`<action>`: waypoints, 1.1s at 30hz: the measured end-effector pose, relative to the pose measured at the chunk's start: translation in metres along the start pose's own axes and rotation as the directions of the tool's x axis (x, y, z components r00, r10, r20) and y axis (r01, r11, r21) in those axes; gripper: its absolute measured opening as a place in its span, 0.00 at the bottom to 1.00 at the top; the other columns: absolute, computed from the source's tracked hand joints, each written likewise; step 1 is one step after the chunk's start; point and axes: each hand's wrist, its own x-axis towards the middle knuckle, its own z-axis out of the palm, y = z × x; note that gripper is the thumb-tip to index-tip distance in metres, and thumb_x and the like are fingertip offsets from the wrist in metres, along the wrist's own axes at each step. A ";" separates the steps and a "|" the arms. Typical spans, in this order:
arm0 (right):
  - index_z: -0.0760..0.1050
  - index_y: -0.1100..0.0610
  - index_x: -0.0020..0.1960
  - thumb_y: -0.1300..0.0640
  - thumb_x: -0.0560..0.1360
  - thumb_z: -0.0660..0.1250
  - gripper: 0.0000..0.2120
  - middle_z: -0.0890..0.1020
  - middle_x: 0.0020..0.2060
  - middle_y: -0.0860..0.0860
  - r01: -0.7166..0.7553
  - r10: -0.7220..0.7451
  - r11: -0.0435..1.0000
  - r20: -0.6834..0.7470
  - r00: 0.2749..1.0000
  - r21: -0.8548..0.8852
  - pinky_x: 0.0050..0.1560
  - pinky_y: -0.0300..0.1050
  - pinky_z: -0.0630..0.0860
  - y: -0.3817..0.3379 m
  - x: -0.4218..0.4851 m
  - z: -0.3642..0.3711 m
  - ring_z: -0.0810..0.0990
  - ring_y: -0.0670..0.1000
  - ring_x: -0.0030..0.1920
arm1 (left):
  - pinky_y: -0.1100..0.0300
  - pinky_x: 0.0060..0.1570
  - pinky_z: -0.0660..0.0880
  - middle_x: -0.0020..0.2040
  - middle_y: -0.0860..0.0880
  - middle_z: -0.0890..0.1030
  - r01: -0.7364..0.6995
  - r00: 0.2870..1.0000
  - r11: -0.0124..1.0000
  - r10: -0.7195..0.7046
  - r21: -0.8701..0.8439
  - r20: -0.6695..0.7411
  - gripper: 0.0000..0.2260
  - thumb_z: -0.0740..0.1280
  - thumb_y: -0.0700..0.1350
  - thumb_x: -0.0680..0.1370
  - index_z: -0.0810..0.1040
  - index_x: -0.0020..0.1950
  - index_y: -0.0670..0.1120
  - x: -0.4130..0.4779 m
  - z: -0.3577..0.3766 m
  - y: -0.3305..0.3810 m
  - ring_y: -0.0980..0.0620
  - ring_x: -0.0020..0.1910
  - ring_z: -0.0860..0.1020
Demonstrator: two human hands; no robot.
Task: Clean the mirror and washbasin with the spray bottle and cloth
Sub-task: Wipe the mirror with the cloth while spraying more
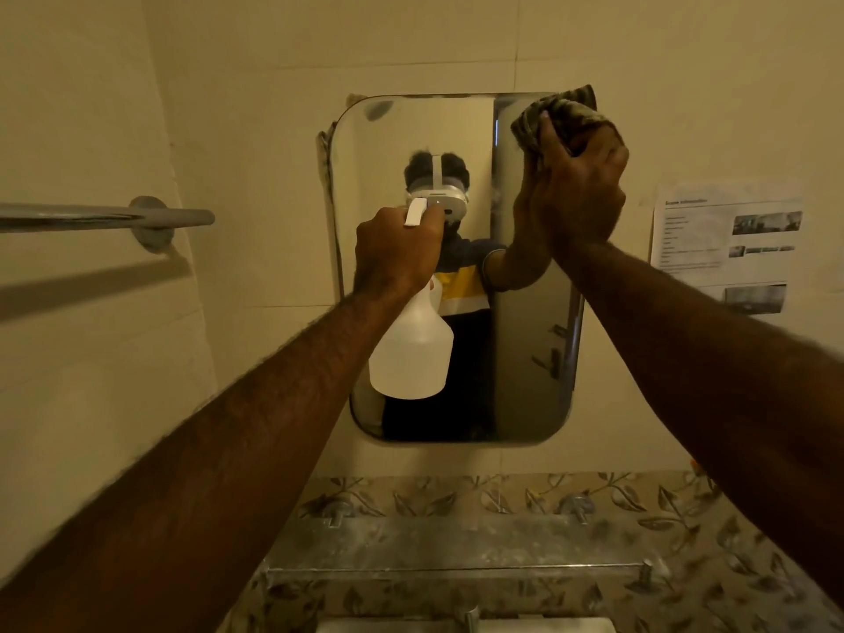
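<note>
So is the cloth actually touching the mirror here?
Touching. In the head view the right hand presses the cloth against the upper right corner of the mirror, and the hand meets its own reflection with no gap.

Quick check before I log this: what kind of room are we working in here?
Most likely a small bathroom or washroom: a wall mirror hangs over a glass shelf, with a tap and washbasin edge below and a towel rail on the tiled side wall.
</note>
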 end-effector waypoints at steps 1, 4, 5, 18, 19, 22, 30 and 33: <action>0.62 0.39 0.78 0.43 0.83 0.57 0.23 0.71 0.72 0.61 0.025 -0.025 1.000 0.015 1.000 -0.006 0.53 0.59 0.82 -0.006 -0.007 0.000 0.71 0.65 0.70 | 0.64 0.34 0.75 0.38 0.52 0.81 0.005 1.000 1.000 -0.005 0.007 -0.008 0.15 0.62 0.55 0.79 0.80 0.49 0.45 -0.001 -0.001 0.000 0.53 0.36 0.80; 0.64 0.39 0.77 0.46 0.83 0.61 0.23 0.72 0.70 0.62 0.186 -0.184 0.982 0.087 0.979 -0.013 0.49 0.56 0.83 -0.023 -0.038 0.006 0.72 0.67 0.69 | 0.66 0.32 0.72 0.37 0.52 0.81 0.018 1.000 1.000 -0.018 -0.002 -0.002 0.14 0.62 0.55 0.79 0.80 0.46 0.47 -0.004 -0.007 -0.003 0.54 0.35 0.80; 0.65 0.39 0.76 0.45 0.83 0.62 0.22 0.72 0.70 0.62 0.241 -0.238 0.971 0.116 0.964 -0.009 0.48 0.55 0.83 -0.028 -0.049 0.009 0.71 0.68 0.69 | 0.66 0.31 0.72 0.35 0.53 0.80 0.024 1.000 1.000 -0.024 0.003 -0.004 0.13 0.62 0.55 0.79 0.80 0.43 0.48 -0.004 -0.009 -0.005 0.54 0.35 0.80; 0.70 0.42 0.75 0.49 0.79 0.68 0.24 0.76 0.67 0.60 0.595 -0.585 0.803 0.147 0.797 -0.032 0.49 0.56 0.81 0.012 -0.086 0.013 0.76 0.63 0.64 | 0.48 0.44 0.82 0.40 0.47 0.83 0.006 0.997 0.992 -0.016 0.129 0.081 0.17 0.61 0.57 0.78 0.81 0.48 0.45 -0.020 0.020 -0.009 0.47 0.38 0.82; 0.69 0.42 0.75 0.48 0.80 0.67 0.24 0.76 0.67 0.60 0.580 -0.569 0.813 0.134 0.811 -0.060 0.50 0.56 0.80 0.016 -0.076 0.011 0.76 0.63 0.64 | 0.48 0.44 0.82 0.40 0.47 0.83 0.001 0.997 0.993 -0.011 0.122 0.082 0.16 0.62 0.56 0.78 0.81 0.48 0.45 -0.021 0.023 -0.007 0.47 0.38 0.82; 0.68 0.42 0.76 0.45 0.82 0.64 0.23 0.76 0.69 0.60 0.517 -0.509 0.848 0.095 0.856 -0.117 0.53 0.56 0.81 0.028 -0.042 0.002 0.76 0.64 0.65 | 0.50 0.42 0.83 0.40 0.46 0.83 -0.023 0.997 0.996 0.016 0.086 0.077 0.14 0.63 0.54 0.79 0.79 0.49 0.43 -0.021 0.032 0.000 0.50 0.36 0.82; 0.68 0.42 0.76 0.42 0.84 0.53 0.22 0.59 0.81 0.56 0.410 -0.396 0.912 0.207 0.895 -0.029 0.70 0.68 0.71 0.039 0.037 -0.013 0.55 0.69 0.79 | 0.60 0.40 0.77 0.40 0.50 0.79 -0.040 0.999 0.994 0.038 0.097 0.026 0.15 0.63 0.55 0.79 0.78 0.53 0.44 -0.017 0.050 0.009 0.54 0.36 0.77; 0.65 0.41 0.78 0.44 0.85 0.54 0.22 0.54 0.82 0.55 0.356 -0.352 0.934 0.240 0.905 0.029 0.69 0.68 0.72 0.039 0.033 -0.011 0.51 0.71 0.80 | 0.61 0.38 0.76 0.40 0.50 0.79 -0.052 0.999 0.993 0.050 0.104 0.014 0.15 0.63 0.56 0.79 0.78 0.52 0.45 -0.015 0.053 0.003 0.55 0.35 0.77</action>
